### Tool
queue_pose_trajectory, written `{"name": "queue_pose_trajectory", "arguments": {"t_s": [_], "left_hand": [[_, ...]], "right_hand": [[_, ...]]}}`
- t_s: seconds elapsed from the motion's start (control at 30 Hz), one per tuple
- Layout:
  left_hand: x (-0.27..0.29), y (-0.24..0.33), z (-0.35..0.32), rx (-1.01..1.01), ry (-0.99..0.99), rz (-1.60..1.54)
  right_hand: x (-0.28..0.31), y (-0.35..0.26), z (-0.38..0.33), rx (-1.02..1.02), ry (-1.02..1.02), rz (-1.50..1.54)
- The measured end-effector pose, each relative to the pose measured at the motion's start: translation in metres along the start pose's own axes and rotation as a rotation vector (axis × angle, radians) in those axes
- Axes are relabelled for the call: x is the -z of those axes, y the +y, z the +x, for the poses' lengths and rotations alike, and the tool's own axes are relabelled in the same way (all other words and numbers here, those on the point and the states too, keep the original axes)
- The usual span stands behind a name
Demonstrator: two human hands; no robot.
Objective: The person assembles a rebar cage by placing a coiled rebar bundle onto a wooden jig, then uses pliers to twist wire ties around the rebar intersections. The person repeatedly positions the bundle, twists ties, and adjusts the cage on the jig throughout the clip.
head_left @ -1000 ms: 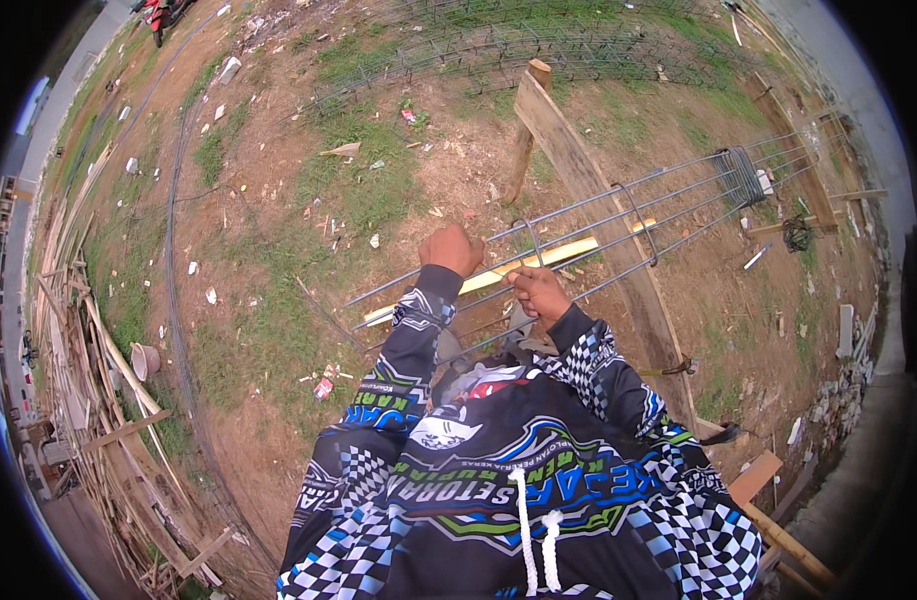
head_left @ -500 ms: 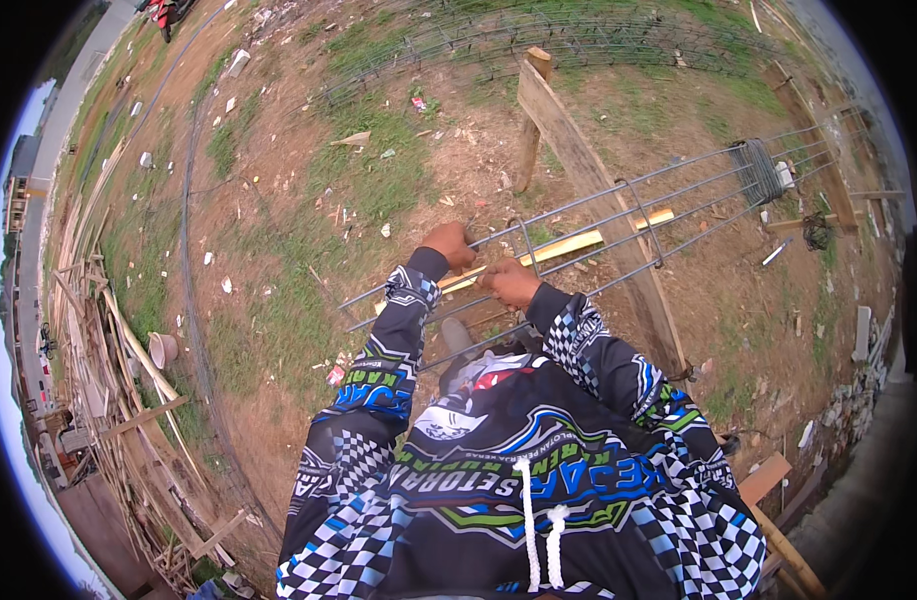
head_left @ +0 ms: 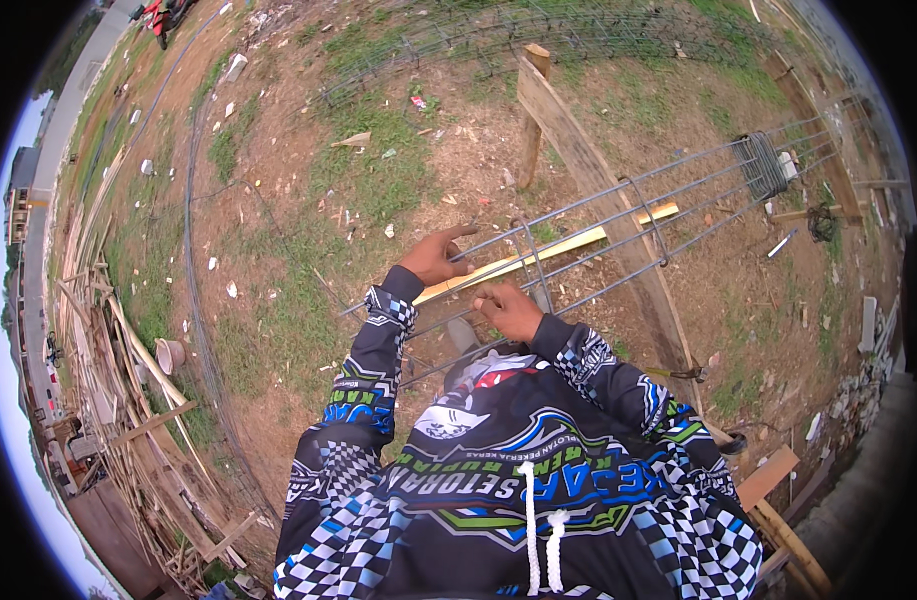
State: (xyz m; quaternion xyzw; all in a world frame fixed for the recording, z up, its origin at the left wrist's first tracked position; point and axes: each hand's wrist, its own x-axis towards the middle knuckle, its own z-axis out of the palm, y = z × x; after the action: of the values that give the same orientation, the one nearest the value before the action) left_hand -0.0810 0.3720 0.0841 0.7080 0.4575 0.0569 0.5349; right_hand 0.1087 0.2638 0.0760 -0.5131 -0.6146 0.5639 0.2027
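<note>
So the person stood at the rebar cage (head_left: 618,235) lying across a plank (head_left: 578,150), left hand (head_left: 433,258) spread loosely on a top bar, right hand (head_left: 508,310) curled around a stirrup (head_left: 533,265). Looked like stirrup spacing; a steady slide seemed next.

I am standing in an open building site, outdoors on bare brown earth with patches of grass. In front of me a long steel bar cage (head_left: 618,235) rests on a rough wooden trestle (head_left: 588,170). Far left of the cage lies a heap of used planks (head_left: 118,400). Behind the cage I see wire mesh sheets (head_left: 538,30), and to its right some rubble (head_left: 858,390).
</note>
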Motion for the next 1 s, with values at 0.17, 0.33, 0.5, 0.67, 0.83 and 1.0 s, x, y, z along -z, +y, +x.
{"name": "queue_pose_trajectory", "arguments": {"t_s": [0.17, 0.33, 0.5, 0.67, 0.83, 1.0], "left_hand": [[-0.004, -0.009, 0.005, 0.010, -0.023, -0.046], [-0.019, -0.041, 0.027, 0.114, 0.287, -0.090], [-0.008, -0.034, 0.042, 0.238, 0.135, -0.193], [-0.019, 0.000, 0.060, 0.146, 0.016, -0.236], [-0.029, 0.004, 0.079, 0.119, 0.015, -0.349], [-0.038, 0.020, 0.082, 0.128, 0.089, -0.512]], "right_hand": [[-0.006, -0.011, -0.005, 0.056, 0.071, -0.035], [0.012, -0.018, 0.007, 0.012, 0.041, -0.272], [0.064, -0.002, 0.037, 0.073, 0.050, -0.560], [0.084, -0.006, 0.037, 0.036, 0.231, -0.773], [0.071, -0.014, 0.013, 0.104, 0.300, -0.931], [0.063, -0.015, -0.003, 0.190, 0.373, -0.929]]}}
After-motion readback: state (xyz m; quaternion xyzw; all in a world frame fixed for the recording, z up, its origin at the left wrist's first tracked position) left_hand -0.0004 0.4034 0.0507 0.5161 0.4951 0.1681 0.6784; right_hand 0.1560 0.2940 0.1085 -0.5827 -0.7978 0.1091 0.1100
